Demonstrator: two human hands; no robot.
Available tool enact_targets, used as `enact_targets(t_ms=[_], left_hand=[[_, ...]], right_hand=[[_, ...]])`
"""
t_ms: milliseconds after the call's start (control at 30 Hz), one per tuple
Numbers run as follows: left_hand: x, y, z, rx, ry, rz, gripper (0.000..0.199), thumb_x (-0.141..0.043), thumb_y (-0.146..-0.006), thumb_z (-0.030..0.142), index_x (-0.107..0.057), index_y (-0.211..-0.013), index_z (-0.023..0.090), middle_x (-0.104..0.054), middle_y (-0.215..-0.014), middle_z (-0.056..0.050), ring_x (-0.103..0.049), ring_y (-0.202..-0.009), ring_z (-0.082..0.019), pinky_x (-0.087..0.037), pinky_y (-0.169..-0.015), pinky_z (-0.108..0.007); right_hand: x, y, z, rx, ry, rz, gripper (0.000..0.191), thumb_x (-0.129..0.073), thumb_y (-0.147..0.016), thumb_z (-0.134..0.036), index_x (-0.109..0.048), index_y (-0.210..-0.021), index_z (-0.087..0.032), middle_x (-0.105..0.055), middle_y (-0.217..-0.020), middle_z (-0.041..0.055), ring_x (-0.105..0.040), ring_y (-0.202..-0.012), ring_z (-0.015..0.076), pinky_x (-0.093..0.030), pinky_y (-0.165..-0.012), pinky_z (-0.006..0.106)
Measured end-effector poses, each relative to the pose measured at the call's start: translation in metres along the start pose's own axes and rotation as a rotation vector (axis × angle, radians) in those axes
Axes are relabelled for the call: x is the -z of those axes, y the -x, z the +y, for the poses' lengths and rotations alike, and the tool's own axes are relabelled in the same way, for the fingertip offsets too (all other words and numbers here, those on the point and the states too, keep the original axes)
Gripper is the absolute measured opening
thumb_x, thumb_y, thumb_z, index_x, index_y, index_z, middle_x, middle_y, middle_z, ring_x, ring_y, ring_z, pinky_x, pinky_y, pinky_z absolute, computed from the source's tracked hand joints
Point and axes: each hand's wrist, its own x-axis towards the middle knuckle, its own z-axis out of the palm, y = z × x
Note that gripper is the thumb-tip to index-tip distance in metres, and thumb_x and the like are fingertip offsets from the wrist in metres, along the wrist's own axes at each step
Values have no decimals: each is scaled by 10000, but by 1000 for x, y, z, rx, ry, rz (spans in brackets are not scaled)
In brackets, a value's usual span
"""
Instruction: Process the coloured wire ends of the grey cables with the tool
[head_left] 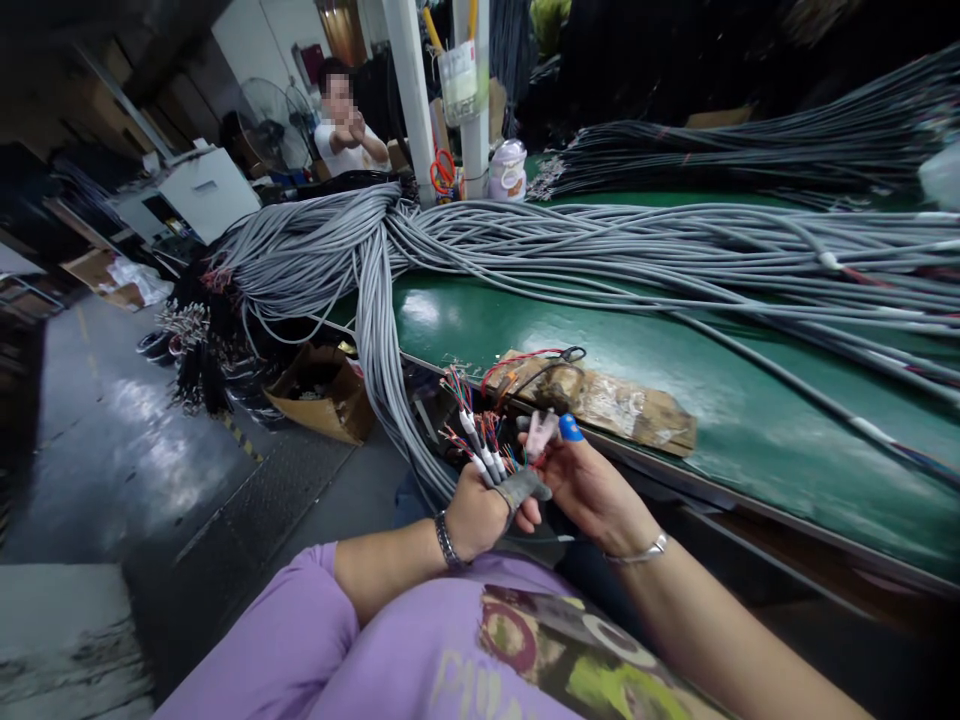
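Note:
My left hand (491, 512), with a grey covering on its thumb, is closed around a bundle of grey cables (486, 462). White bands wrap the cable ends, and thin coloured wires (491, 430) fan out above them. Just to the right, my right hand (589, 490) has its fingers curled at the wire tips on that side of the bundle. It wears a blue finger cot (571, 428) and a pale wrap (540, 435) on another finger. Its fingertips appear to pinch some coloured wires, though the exact grip is partly hidden.
A green table (750, 400) bears long grey cables (600, 235), some hanging over its edge. Near that edge lies a taped wooden board (637, 405) with red and black leads. A cardboard box (322, 400) stands on the floor at left. Another person (349, 135) is farther back.

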Motion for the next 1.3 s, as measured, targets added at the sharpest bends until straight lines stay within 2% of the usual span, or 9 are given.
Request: enact_targets(t_ms=[100, 233, 400, 567, 733, 933, 1000, 1200, 1300], left_hand=[[2, 4, 1, -3, -5, -6, 500, -671, -706, 600, -639, -634, 106, -586, -507, -19, -508, -398, -85, -422, -417, -209], [5, 9, 0, 16, -44, 3, 528, -652, -706, 637, -649, -684, 109, -596, -525, -20, -520, -410, -91, -435, -427, -214], [8, 10, 2, 14, -141, -63, 565, -634, -692, 674, -604, -592, 119, -604, -534, -48, -551, -449, -108, -464, -469, -230], [11, 7, 5, 140, -187, -225, 577, -682, -632, 679, -601, -572, 111, -605, -524, -61, -554, -449, -118, -470, -482, -243], [13, 8, 4, 108, -126, -156, 578, -679, -639, 678, -619, -618, 103, -619, -540, -64, -574, -464, -130, -487, -508, -260], [13, 8, 2, 71, -91, -78, 554, -663, -687, 648, -651, -663, 94, -636, -572, -70, -590, -488, -133, -481, -511, -250], [13, 8, 1, 68, -94, -76, 566, -659, -680, 658, -644, -637, 95, -631, -561, -72, -584, -478, -131, -474, -500, -244], [11, 6, 2, 96, -117, -99, 575, -678, -639, 674, -631, -668, 102, -616, -533, -53, -572, -457, -126, -494, -496, -252], [11, 6, 1, 94, -140, -106, 533, -706, -630, 634, -611, -638, 110, -606, -520, -45, -572, -461, -124, -495, -494, -247]], right_hand=[[4, 5, -3, -48, -51, 0, 422, -684, -717, -629, -702, -789, -213, -687, -750, 33, -604, -640, 145, -509, -608, 260], [6, 22, -4, -64, 143, -157, 540, -683, -664, -690, -705, -845, -182, -672, -759, 58, -599, -649, 168, -501, -614, 292], [-5, 40, 0, 62, 368, -136, 272, -758, -732, -451, -659, -789, -205, -652, -608, 10, -582, -552, 156, -472, -580, 292], [-12, 40, -1, 32, 408, -218, 246, -733, -757, -434, -646, -734, -206, -644, -523, 5, -584, -465, 164, -452, -504, 288], [-10, 36, -1, 44, 415, -150, 213, -748, -746, -414, -692, -759, -208, -658, -558, 6, -573, -486, 156, -451, -511, 283], [8, 31, 5, 97, 392, 77, 277, -808, -659, -433, -715, -752, -189, -670, -670, 15, -553, -576, 132, -450, -556, 257], [10, 32, 5, 74, 358, 92, 316, -804, -651, -467, -709, -775, -193, -679, -721, 18, -560, -597, 127, -457, -567, 249], [-11, 38, 1, 63, 455, -104, 279, -773, -712, -426, -612, -785, -210, -630, -532, -14, -572, -493, 145, -425, -516, 264], [-18, 36, -2, 42, 493, -144, 283, -757, -721, -422, -564, -726, -216, -619, -483, -18, -568, -446, 152, -404, -476, 264]])
